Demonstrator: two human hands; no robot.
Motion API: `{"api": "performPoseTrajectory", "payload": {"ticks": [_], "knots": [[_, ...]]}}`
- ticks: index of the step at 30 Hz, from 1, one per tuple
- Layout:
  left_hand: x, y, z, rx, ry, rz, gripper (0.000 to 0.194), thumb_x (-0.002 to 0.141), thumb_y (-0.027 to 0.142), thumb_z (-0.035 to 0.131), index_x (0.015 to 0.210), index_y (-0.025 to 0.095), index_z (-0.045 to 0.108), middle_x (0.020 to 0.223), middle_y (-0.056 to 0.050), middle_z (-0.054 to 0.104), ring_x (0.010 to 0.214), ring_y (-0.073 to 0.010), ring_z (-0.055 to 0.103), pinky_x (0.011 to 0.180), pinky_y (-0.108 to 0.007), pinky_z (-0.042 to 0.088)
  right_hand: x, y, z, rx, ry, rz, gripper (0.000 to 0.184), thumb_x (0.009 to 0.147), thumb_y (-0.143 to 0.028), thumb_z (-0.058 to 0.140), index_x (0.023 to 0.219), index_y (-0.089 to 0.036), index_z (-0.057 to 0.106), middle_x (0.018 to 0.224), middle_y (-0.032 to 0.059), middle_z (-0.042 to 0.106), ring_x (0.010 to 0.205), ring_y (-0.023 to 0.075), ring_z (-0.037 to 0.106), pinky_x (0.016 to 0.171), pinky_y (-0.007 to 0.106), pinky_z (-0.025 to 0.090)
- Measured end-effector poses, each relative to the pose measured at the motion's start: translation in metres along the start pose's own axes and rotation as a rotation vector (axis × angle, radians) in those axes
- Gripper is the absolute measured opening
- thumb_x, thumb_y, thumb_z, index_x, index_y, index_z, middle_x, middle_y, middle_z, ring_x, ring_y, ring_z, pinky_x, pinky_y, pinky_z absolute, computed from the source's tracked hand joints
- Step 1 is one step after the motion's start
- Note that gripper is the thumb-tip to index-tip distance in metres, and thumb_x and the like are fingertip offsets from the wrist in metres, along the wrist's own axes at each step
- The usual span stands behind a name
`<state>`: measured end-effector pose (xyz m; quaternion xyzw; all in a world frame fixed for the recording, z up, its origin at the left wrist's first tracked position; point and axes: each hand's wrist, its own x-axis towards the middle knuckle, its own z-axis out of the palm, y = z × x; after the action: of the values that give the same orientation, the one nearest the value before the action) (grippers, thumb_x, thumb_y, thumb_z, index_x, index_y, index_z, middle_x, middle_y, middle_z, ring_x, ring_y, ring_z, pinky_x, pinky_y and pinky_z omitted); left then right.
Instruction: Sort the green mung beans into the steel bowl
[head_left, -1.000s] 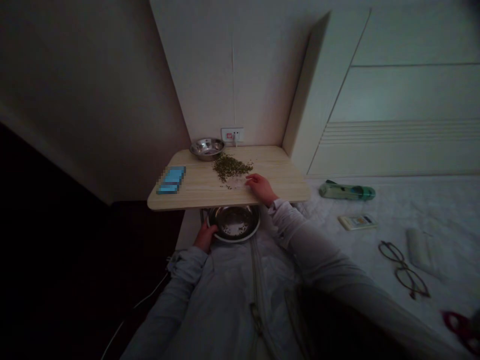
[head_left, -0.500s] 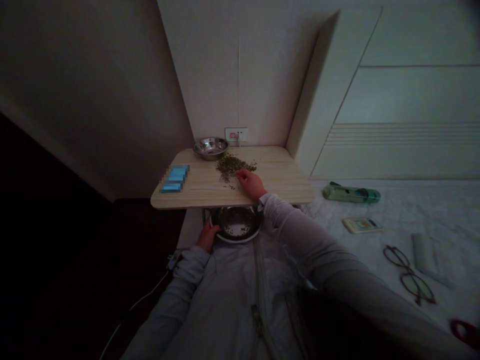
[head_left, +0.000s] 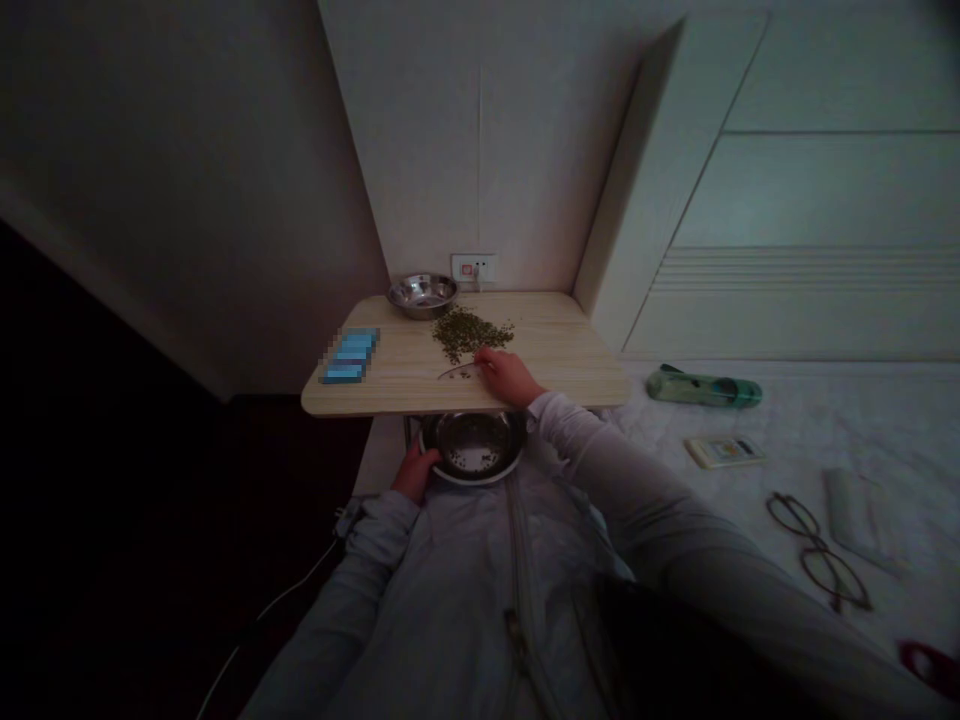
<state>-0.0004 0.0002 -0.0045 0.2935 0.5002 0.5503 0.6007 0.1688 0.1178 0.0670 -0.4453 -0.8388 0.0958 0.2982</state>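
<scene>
My right fingers (head_left: 486, 357) pinch a thin clear sheet (head_left: 456, 369) mid-frame, left fingers (head_left: 430, 457) grip the steel bowl (head_left: 480, 481) just below; a bowl tilt could spill its seeds (head_left: 486, 458).

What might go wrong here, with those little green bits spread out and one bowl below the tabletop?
The lower metal bowl seems steadied only by the left hand at one side; a slip might tip it and spill the bits inside. The right hand holds a thin clear piece near the green pile; a quick sweep could scatter bits off the tabletop.
</scene>
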Motion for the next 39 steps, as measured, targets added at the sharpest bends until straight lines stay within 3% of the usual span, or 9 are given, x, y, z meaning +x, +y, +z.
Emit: {"api": "performPoseTrajectory", "payload": {"ticks": [10, 18, 24, 28, 33, 39], "knots": [[0.001, 0.001, 0.0, 0.011, 0.044, -0.015, 0.053, 0.046, 0.01, 0.051, 0.098, 0.015, 0.053, 0.07, 0.0, 0.061, 0.071, -0.0191, 0.057, 0.058, -0.027, 0.044, -0.009, 0.008, -0.008, 0.118, -0.053, -0.069, 0.021, 0.075, -0.017, 0.033, 0.088, -0.017, 0.05, 0.086, 0.0055, 0.057, 0.08, 0.0145, 0.049, 0.075, 0.028, 0.037], [-0.001, 0.002, 0.0, 0.024, 0.045, -0.04, 0.052, 0.046, 0.01, 0.051, 0.098, 0.016, 0.053, 0.068, 0.0, 0.061, 0.067, -0.0175, 0.057, 0.055, -0.025, 0.042, -0.011, 0.016, -0.005, 0.4, 0.166, 0.16, 0.019, 0.073, -0.026, 0.039, 0.087, -0.018, 0.048, 0.083, 0.0029, 0.057, 0.076, 0.0117, 0.051, 0.072, 0.027, 0.04], [0.0, 0.001, 0.0, 0.013, 0.047, -0.041, 0.054, 0.046, 0.01, 0.051, 0.099, 0.016, 0.052, 0.068, 0.001, 0.061, 0.067, -0.0172, 0.057, 0.053, -0.025, 0.042, -0.01, 0.018, 0.005, 0.644, 0.185, 0.333, 0.019, 0.066, -0.022, 0.041, 0.083, -0.017, 0.048, 0.066, -0.0014, 0.055, 0.062, 0.0093, 0.05, 0.065, 0.025, 0.041], [0.001, -0.001, -0.001, 0.013, 0.026, -0.017, 0.052, 0.046, 0.01, 0.051, 0.097, 0.014, 0.054, 0.07, 0.0, 0.062, 0.067, -0.0174, 0.057, 0.055, -0.025, 0.043, -0.008, 0.009, 0.009, 0.642, 0.155, 0.427, 0.018, 0.066, -0.02, 0.039, 0.08, -0.016, 0.05, 0.062, -0.0016, 0.056, 0.056, 0.0089, 0.049, 0.061, 0.024, 0.041], [0.001, -0.002, -0.002, 0.023, 0.023, -0.021, 0.052, 0.047, 0.01, 0.051, 0.099, 0.015, 0.053, 0.073, 0.0, 0.062, 0.069, -0.0177, 0.057, 0.057, -0.026, 0.044, -0.014, 0.001, 0.011, 0.499, 0.134, 0.385, 0.018, 0.064, -0.019, 0.042, 0.079, -0.017, 0.052, 0.061, -0.0023, 0.056, 0.058, 0.0096, 0.049, 0.062, 0.024, 0.04], [-0.002, 0.003, 0.001, 0.027, 0.05, -0.036, 0.051, 0.048, 0.009, 0.051, 0.098, 0.017, 0.053, 0.071, -0.001, 0.061, 0.072, -0.0187, 0.057, 0.058, -0.026, 0.045, -0.018, 0.001, 0.008, 0.489, 0.161, 0.407, 0.018, 0.067, -0.021, 0.04, 0.08, -0.018, 0.052, 0.063, -0.0008, 0.057, 0.062, 0.011, 0.051, 0.065, 0.026, 0.04]]}}
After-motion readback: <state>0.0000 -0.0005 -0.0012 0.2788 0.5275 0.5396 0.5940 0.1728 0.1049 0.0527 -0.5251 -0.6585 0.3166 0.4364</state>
